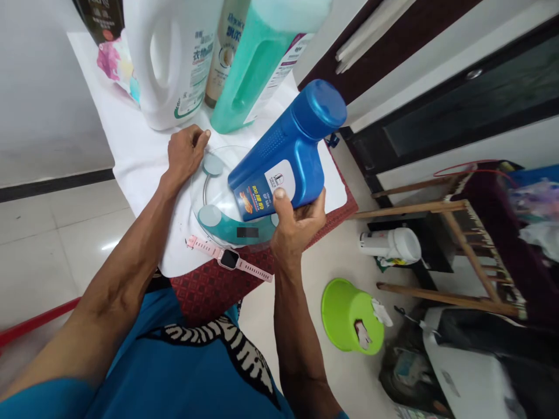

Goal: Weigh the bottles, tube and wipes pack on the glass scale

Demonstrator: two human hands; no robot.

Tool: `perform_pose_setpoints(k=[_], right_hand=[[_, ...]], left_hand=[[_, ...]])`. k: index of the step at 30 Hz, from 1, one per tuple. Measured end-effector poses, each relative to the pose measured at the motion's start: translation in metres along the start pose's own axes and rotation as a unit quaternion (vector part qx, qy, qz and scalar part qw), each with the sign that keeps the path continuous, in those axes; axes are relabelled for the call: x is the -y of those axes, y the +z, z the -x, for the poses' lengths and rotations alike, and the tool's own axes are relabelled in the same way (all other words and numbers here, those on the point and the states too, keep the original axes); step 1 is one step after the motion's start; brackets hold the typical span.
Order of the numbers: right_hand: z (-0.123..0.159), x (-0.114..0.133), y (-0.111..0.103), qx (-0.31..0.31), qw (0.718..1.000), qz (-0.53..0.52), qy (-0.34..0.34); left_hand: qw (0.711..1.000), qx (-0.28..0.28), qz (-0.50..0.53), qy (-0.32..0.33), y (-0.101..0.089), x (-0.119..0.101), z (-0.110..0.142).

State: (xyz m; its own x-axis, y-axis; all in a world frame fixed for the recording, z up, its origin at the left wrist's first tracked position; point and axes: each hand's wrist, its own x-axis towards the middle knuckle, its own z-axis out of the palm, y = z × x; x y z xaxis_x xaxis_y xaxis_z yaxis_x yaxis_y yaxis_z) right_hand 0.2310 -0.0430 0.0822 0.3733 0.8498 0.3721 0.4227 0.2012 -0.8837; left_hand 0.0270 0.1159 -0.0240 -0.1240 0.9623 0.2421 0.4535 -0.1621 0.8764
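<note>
My right hand [297, 224] grips a blue bottle [279, 157] with a blue cap, thumb across its label and fingers underneath. The bottle leans to the right above a round glass scale [222, 230]; whether its base touches the glass, I cannot tell. My left hand [187, 152] rests with curled fingers on the white cloth, beside the scale's left edge, and nothing shows in it. A pink-strapped smartwatch [229, 259] lies in front of the scale. Behind stand a white jug [172, 75] of laundry product and a green bottle [253, 75].
A Rejoice bottle [220, 58], a dark pack [100, 17] and a colourful packet [117, 64] stand at the back. White cloth [144, 157] covers a red patterned tabletop [209, 297]. On the floor to the right are a green bin [345, 317] and a wooden-framed rack [471, 256].
</note>
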Motion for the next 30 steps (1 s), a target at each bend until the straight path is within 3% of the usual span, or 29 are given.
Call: perform_pose_setpoints(k=[4,7,9,11,15,19,22,26,30], right_hand=[[-0.006,-0.012,-0.039,-0.016,0.998,-0.045,-0.032],[-0.006,-0.02,-0.075,-0.068,0.997,-0.038,-0.007],[-0.002,-0.022,-0.084,-0.082,0.996,-0.034,0.004],[0.003,-0.021,-0.078,-0.059,0.997,-0.046,0.01],[0.007,-0.004,-0.035,0.0,0.997,-0.061,0.045],[0.002,0.017,0.001,-0.03,0.994,-0.002,0.101],[-0.004,0.02,0.006,-0.067,0.992,0.035,0.102],[-0.016,0.014,0.001,-0.094,0.991,0.005,0.096],[-0.054,0.01,0.002,-0.156,0.986,-0.016,0.061]], left_hand=[[0.999,0.018,-0.033,-0.026,-0.005,-0.01,0.001],[0.997,0.018,-0.061,-0.037,-0.006,-0.016,0.001],[0.997,0.014,-0.072,-0.039,-0.006,-0.017,0.002],[0.997,0.01,-0.068,-0.038,-0.005,-0.017,0.002],[0.998,-0.003,-0.044,-0.037,-0.005,-0.017,0.005],[0.998,-0.024,0.002,-0.053,-0.008,-0.019,0.006],[0.996,-0.041,0.028,-0.068,-0.009,-0.021,0.006],[0.997,-0.039,0.001,-0.06,-0.008,-0.023,0.006],[0.997,-0.018,-0.038,-0.058,-0.008,-0.025,0.008]])
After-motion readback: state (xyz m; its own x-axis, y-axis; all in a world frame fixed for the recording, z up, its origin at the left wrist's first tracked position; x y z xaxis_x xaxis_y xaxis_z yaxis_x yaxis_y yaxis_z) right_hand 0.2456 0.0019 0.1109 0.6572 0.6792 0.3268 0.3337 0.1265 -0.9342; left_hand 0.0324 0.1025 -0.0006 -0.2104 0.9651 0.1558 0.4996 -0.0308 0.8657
